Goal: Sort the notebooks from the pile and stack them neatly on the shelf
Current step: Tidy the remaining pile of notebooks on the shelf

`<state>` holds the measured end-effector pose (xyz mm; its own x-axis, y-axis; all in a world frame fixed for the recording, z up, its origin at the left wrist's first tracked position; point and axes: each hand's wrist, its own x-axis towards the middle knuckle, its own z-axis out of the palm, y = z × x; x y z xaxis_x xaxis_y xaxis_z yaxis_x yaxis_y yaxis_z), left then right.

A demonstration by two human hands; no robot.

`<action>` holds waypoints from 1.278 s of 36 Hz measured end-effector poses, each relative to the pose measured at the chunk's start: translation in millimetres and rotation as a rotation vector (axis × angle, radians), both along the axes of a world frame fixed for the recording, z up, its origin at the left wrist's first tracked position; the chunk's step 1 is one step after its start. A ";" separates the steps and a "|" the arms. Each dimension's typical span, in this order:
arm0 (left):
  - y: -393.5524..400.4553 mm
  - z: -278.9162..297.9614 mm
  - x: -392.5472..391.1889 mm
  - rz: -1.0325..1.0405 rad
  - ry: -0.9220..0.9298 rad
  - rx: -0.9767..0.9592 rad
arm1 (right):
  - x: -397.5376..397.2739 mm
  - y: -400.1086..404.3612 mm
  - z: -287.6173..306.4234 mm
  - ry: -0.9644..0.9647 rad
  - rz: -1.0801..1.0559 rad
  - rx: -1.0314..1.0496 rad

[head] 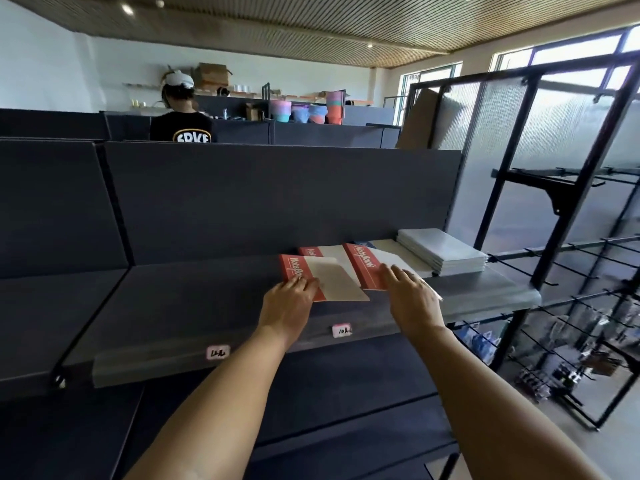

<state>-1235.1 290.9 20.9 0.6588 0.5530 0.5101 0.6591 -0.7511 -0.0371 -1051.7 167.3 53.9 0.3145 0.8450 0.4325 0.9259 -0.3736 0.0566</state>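
On the dark shelf [207, 299], left hand [289, 303] lays flat fingers on a red notebook [322, 278], right hand [410, 296] spreads over another [363, 265] beside the grey stack [443, 251]; thin, floppy, probably slick covers, so I'd grab by the spine edge.

The room has white walls [52, 57] and a slatted ceiling [311, 26] with small round lights [127, 9]. Large windows [568, 53] are at the right, behind a black wire rack [568, 258].

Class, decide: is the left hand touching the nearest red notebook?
Touching. The head view shows the left hand's fingers lying on the red notebook's near corner.
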 end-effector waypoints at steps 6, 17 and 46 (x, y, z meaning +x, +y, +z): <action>26.4 -3.6 28.1 -0.007 0.042 -0.033 | 16.3 31.6 3.8 0.004 0.003 0.016; 64.5 -12.2 68.7 -0.006 0.170 -0.149 | 23.7 76.3 -5.1 0.066 0.089 -0.031; 91.3 -18.5 60.1 0.027 0.061 -0.636 | 54.2 133.0 -22.9 0.143 0.156 -0.580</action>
<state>-1175.0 382.3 2.4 0.6580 0.7520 0.0391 0.6887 -0.6220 0.3727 -997.5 300.3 31.0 0.1889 0.9707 -0.1485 0.9806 -0.1784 0.0814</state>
